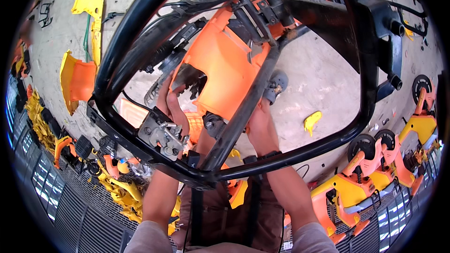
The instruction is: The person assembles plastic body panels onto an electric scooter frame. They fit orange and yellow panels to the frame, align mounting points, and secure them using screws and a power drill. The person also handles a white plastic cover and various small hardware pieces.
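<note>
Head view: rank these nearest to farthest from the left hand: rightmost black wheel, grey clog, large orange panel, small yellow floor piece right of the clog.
From the left hand:
1. Large orange panel, immediately to its right.
2. Grey clog, right of the panel.
3. Small yellow floor piece, farther right.
4. Rightmost black wheel, far right edge.

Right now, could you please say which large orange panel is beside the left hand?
The wide panel seen through the black frame, its edge at the left hand; the orange-and-yellow panel lies farther left.
</note>
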Demonstrator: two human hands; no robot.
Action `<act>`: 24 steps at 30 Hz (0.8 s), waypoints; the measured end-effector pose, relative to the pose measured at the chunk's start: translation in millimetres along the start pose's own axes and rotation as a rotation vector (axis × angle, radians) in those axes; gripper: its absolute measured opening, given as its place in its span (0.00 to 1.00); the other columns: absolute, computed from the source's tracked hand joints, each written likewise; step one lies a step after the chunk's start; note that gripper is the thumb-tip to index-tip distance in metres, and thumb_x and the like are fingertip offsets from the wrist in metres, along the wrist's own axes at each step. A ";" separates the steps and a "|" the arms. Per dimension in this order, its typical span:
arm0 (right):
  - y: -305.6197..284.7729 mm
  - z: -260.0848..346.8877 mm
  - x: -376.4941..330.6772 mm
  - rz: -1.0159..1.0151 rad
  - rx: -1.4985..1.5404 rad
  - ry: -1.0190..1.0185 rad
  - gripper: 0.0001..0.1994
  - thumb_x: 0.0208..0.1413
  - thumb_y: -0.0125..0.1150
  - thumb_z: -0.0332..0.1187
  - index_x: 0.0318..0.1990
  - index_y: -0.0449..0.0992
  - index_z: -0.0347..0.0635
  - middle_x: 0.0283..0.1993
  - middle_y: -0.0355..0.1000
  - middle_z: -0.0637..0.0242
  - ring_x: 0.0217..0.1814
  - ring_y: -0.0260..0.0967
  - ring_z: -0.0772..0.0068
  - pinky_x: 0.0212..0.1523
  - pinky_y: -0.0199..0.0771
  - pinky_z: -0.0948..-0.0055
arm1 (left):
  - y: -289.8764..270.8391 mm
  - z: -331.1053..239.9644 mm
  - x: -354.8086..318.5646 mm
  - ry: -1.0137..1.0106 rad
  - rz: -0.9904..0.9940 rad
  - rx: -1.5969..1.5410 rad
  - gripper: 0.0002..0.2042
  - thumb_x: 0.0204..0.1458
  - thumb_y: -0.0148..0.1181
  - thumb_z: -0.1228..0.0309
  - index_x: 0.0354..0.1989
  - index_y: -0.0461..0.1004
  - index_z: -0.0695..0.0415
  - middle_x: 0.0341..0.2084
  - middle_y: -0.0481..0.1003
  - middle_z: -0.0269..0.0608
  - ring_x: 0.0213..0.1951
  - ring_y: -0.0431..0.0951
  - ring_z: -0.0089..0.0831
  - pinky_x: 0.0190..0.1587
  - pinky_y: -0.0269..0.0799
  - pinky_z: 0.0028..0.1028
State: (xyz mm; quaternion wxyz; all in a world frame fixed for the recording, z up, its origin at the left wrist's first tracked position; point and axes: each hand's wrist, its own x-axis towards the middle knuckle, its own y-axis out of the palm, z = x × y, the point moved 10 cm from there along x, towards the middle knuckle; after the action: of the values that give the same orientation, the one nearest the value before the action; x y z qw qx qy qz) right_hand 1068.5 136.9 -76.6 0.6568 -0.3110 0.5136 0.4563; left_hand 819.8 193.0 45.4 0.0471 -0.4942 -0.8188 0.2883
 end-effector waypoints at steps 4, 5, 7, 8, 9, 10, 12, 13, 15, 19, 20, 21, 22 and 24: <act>-0.3 7.9 -9.9 0.046 -0.025 -0.108 0.11 0.67 0.44 0.36 0.46 0.66 0.38 0.22 0.66 0.68 0.12 0.58 0.80 0.11 0.58 0.78 | -2.7 11.4 3.9 -0.124 0.037 -0.102 0.26 0.67 0.35 0.55 0.59 0.64 0.66 0.46 0.76 0.51 0.44 0.79 0.36 0.50 0.71 0.30; 3.8 11.5 -11.6 0.041 -0.048 -0.192 0.11 0.67 0.45 0.36 0.47 0.65 0.38 0.22 0.67 0.69 0.13 0.59 0.81 0.12 0.59 0.78 | -5.3 21.6 9.6 -0.221 -0.021 -0.135 0.25 0.68 0.35 0.56 0.59 0.64 0.66 0.44 0.77 0.51 0.44 0.79 0.35 0.50 0.71 0.30; 3.9 11.8 -10.2 -0.016 -0.025 -0.289 0.11 0.67 0.46 0.35 0.49 0.65 0.38 0.27 0.68 0.70 0.20 0.64 0.82 0.16 0.62 0.82 | -8.9 31.3 16.3 -0.378 -0.110 -0.218 0.25 0.68 0.36 0.57 0.56 0.67 0.68 0.40 0.78 0.50 0.44 0.79 0.33 0.50 0.72 0.29; 5.6 10.0 -8.9 -0.008 -0.001 -0.252 0.11 0.66 0.47 0.35 0.49 0.65 0.39 0.28 0.68 0.70 0.22 0.65 0.82 0.18 0.63 0.82 | -8.6 28.3 18.8 -0.379 -0.072 -0.175 0.25 0.68 0.36 0.57 0.56 0.67 0.68 0.41 0.78 0.51 0.44 0.79 0.34 0.50 0.72 0.29; 6.8 8.0 -8.9 0.000 0.024 -0.215 0.11 0.66 0.47 0.34 0.50 0.65 0.39 0.30 0.69 0.71 0.24 0.66 0.82 0.20 0.64 0.82 | -9.5 26.1 19.9 -0.379 -0.035 -0.130 0.25 0.68 0.37 0.57 0.55 0.68 0.69 0.41 0.78 0.51 0.44 0.79 0.34 0.50 0.72 0.29; 8.0 6.2 -8.9 0.009 0.049 -0.178 0.11 0.66 0.48 0.34 0.50 0.65 0.39 0.31 0.69 0.71 0.26 0.67 0.81 0.22 0.65 0.83 | -8.9 23.5 20.9 -0.379 0.003 -0.086 0.25 0.67 0.37 0.57 0.55 0.68 0.69 0.42 0.78 0.51 0.44 0.79 0.34 0.50 0.72 0.29; 10.6 -1.1 -4.8 0.093 0.129 -0.149 0.11 0.65 0.49 0.33 0.51 0.65 0.40 0.33 0.69 0.71 0.29 0.68 0.80 0.26 0.68 0.81 | -9.2 13.3 23.8 -0.308 -0.012 -0.125 0.25 0.67 0.40 0.57 0.52 0.70 0.70 0.43 0.77 0.50 0.43 0.79 0.32 0.50 0.72 0.29; 11.0 -3.8 -3.0 0.134 0.170 -0.135 0.11 0.64 0.50 0.32 0.52 0.65 0.40 0.34 0.69 0.70 0.30 0.68 0.80 0.28 0.69 0.81 | -9.1 9.4 26.0 -0.274 -0.002 -0.131 0.24 0.67 0.40 0.57 0.52 0.70 0.70 0.44 0.77 0.49 0.43 0.79 0.32 0.50 0.72 0.29; 12.9 -5.8 -5.1 0.159 0.136 -0.060 0.11 0.64 0.49 0.31 0.52 0.66 0.39 0.37 0.70 0.69 0.34 0.69 0.79 0.32 0.70 0.79 | -6.3 -1.6 31.8 -0.271 -0.055 -0.188 0.18 0.64 0.49 0.64 0.47 0.75 0.69 0.38 0.79 0.47 0.36 0.79 0.28 0.41 0.76 0.27; 21.6 15.6 -21.5 0.212 0.145 -0.026 0.09 0.67 0.43 0.38 0.45 0.66 0.44 0.31 0.67 0.70 0.31 0.68 0.77 0.31 0.70 0.76 | -2.6 1.0 36.8 -0.399 -0.006 -0.144 0.20 0.65 0.47 0.61 0.47 0.74 0.69 0.36 0.79 0.45 0.36 0.79 0.29 0.41 0.75 0.27; 16.3 17.3 -20.0 0.156 0.109 -0.049 0.10 0.67 0.42 0.38 0.46 0.66 0.44 0.31 0.67 0.70 0.32 0.68 0.77 0.32 0.70 0.75 | -4.3 -5.4 34.9 -0.413 0.003 -0.096 0.21 0.65 0.45 0.59 0.46 0.73 0.69 0.36 0.79 0.46 0.37 0.79 0.29 0.43 0.74 0.27; 10.8 18.4 -19.0 0.099 0.073 -0.072 0.10 0.68 0.42 0.39 0.46 0.66 0.44 0.31 0.67 0.70 0.32 0.68 0.77 0.32 0.70 0.75 | -5.2 -8.1 33.9 -0.427 0.012 -0.047 0.23 0.66 0.43 0.57 0.46 0.73 0.69 0.37 0.79 0.46 0.38 0.79 0.30 0.44 0.73 0.27; 5.5 19.9 -18.3 0.043 0.036 -0.094 0.11 0.68 0.41 0.40 0.47 0.65 0.44 0.31 0.67 0.70 0.32 0.68 0.78 0.33 0.70 0.75 | -6.9 -1.1 32.4 -0.466 -0.018 -0.092 0.23 0.66 0.44 0.57 0.45 0.73 0.69 0.36 0.79 0.46 0.37 0.79 0.30 0.44 0.73 0.27; 8.4 25.4 -24.2 0.035 0.015 -0.184 0.12 0.67 0.42 0.38 0.47 0.68 0.40 0.36 0.70 0.68 0.37 0.69 0.77 0.37 0.69 0.77 | -12.3 15.8 25.5 -0.549 -0.077 -0.177 0.23 0.65 0.45 0.56 0.44 0.73 0.69 0.34 0.79 0.45 0.35 0.79 0.29 0.42 0.73 0.27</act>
State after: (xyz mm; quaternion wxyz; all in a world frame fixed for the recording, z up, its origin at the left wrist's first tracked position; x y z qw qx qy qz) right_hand 1069.3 155.6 -45.8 0.6955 -0.2537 0.4597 0.4905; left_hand 791.5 203.3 33.4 -0.2086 -0.3683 -0.8410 0.3369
